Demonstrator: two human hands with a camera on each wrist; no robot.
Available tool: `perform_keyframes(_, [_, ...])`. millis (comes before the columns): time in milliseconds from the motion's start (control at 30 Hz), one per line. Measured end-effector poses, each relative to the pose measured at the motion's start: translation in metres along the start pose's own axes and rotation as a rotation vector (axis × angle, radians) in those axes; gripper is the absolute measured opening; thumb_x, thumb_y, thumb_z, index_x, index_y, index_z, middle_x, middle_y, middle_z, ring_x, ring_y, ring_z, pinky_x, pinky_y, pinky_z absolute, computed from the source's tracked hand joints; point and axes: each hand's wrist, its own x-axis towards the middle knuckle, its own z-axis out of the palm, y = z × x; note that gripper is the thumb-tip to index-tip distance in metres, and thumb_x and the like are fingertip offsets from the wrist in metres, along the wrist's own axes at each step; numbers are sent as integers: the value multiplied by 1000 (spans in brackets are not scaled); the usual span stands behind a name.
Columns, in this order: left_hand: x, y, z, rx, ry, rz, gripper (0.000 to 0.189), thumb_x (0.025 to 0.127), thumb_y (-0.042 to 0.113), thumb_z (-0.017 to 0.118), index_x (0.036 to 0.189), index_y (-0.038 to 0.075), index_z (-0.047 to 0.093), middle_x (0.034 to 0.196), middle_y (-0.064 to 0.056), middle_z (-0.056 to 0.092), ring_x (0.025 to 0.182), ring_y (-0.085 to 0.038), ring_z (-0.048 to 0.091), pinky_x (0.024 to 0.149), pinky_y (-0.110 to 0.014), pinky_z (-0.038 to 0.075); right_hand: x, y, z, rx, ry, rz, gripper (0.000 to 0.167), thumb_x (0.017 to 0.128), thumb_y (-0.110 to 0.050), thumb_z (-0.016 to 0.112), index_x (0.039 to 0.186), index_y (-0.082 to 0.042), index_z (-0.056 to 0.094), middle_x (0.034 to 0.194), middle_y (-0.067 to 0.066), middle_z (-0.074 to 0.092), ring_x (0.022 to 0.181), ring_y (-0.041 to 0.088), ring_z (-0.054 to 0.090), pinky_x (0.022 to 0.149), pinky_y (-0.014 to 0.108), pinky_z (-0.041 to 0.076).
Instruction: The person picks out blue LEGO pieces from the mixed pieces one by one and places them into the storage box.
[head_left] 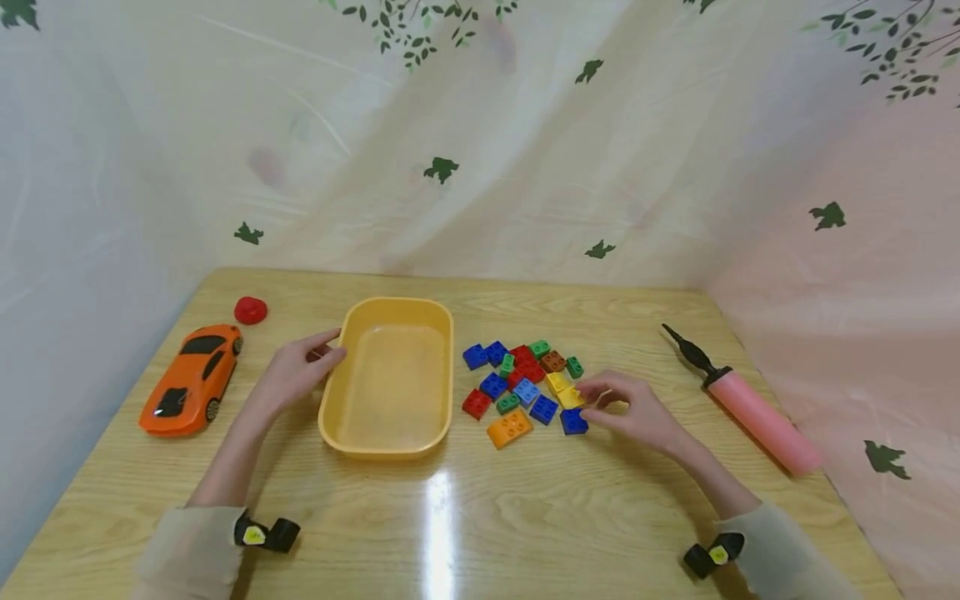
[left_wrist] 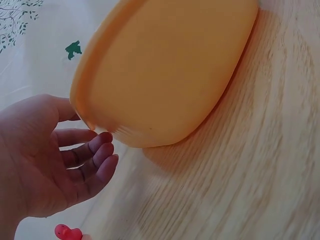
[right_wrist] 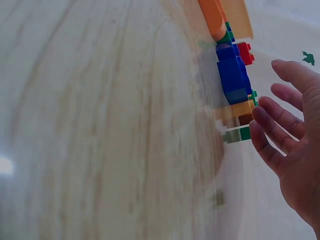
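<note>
A yellow plastic tray (head_left: 386, 446) stands left of the middle of the table, with nothing in it. My left hand (head_left: 296, 371) is at its left side, thumb and forefinger pinching the rim; the left wrist view shows the other fingers loosely bent below. To the tray's right lies a loose cluster of toy building bricks in blue, red, green, yellow, brown and orange. Over the cluster's right edge hovers my right hand (head_left: 630, 408), fingers slightly bent and thumb apart, holding nothing. Nearest its fingertips are a yellow brick (head_left: 571, 398) and a dark blue brick (head_left: 574, 422).
An orange toy car (head_left: 193, 382) stands on the left of the table, with a small red toy (head_left: 251, 310) behind it. A pink hand pump (head_left: 765, 421) with a black nozzle lies along the right side. Patterned cloth (head_left: 480, 208) hangs behind the table.
</note>
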Motion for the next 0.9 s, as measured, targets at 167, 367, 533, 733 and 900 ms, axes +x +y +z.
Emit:
perform_keyframes(167, [-1, 0, -1, -18, -33, -6, 63, 108, 40, 50, 159, 5, 38, 134, -26, 62, 110, -31, 63, 85, -32, 54, -2, 1, 1, -8, -23, -6, 33, 88, -13, 82, 119, -9, 73, 113, 9, 73, 96, 19, 70, 83, 27, 61])
perform_keyframes(367, [-1, -3, -2, -52, -82, 14, 64, 109, 39, 50, 161, 6, 33, 140, -28, 56, 114, -34, 63, 89, -41, 61, -3, 2, 1, -43, -28, 3, 33, 85, -17, 86, 116, -11, 75, 112, 7, 72, 94, 19, 70, 82, 28, 62])
perform_keyframes(533, [-1, -4, -4, -126, -140, 9, 65, 109, 37, 49, 163, 8, 27, 146, -28, 49, 116, -35, 63, 89, -41, 63, -5, 1, 1, -77, -32, 19, 31, 82, -25, 89, 109, -20, 77, 108, -1, 71, 93, 17, 70, 82, 30, 62])
perform_keyframes(733, [-1, -4, -4, -147, -176, -14, 67, 110, 39, 48, 164, 8, 24, 152, -28, 45, 122, -36, 59, 89, -39, 63, -5, -2, 2, -108, -73, 5, 30, 81, -26, 89, 109, -24, 77, 109, -4, 71, 93, 14, 69, 80, 27, 61])
perform_keyframes(900, [-2, -5, -6, -145, -190, -23, 69, 110, 42, 46, 165, 8, 22, 153, -29, 44, 125, -38, 57, 90, -39, 63, -5, -3, 4, -149, -92, 18, 31, 81, -24, 89, 110, -24, 78, 110, -5, 72, 92, 10, 67, 79, 23, 59])
